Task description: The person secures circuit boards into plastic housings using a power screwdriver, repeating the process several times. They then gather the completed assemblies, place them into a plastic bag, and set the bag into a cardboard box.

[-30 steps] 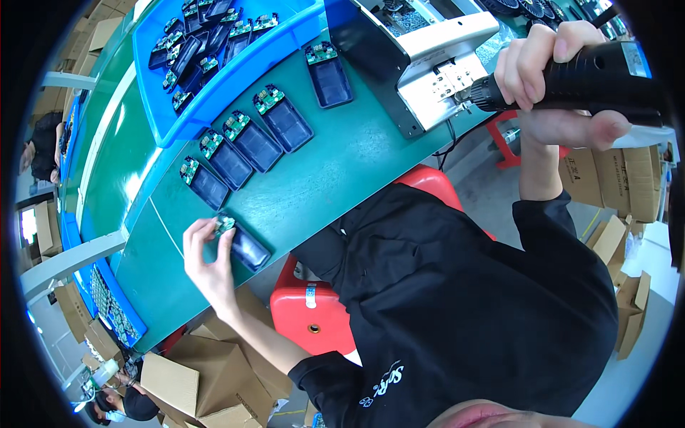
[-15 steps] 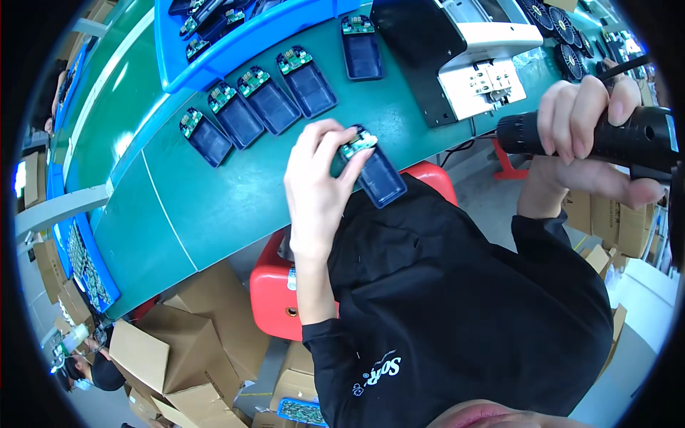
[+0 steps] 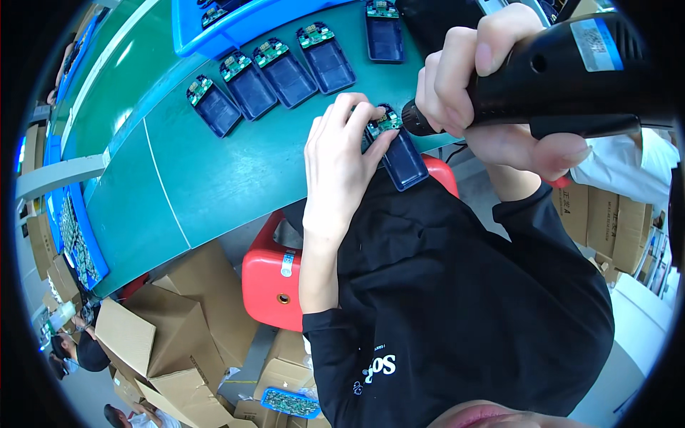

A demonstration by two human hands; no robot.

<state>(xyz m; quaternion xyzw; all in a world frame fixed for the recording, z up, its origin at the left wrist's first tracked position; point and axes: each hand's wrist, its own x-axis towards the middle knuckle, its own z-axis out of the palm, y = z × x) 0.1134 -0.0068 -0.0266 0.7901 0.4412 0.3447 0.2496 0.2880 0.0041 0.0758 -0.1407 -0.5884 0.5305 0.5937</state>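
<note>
My left hand [image 3: 341, 160] holds a dark blue plastic case with a small green circuit board [image 3: 397, 146] at the near edge of the green bench [image 3: 214, 178]. My right hand [image 3: 492, 85] grips a black electric screwdriver [image 3: 564, 68]; its tip touches the green board end of the case. Several more dark blue cases with green boards [image 3: 278, 71] lie in a row on the bench beyond my left hand.
A blue tray [image 3: 235, 28] sits at the bench's far side, another blue tray of boards [image 3: 75, 235] at its left end. A red stool [image 3: 275, 274] is under me. Cardboard boxes [image 3: 164, 342] lie on the floor, with people [image 3: 71, 349] at lower left.
My left hand carried one case from the bench's left part to the near edge in front of me. My right hand swung the screwdriver in from the right and set its tip on the board.
</note>
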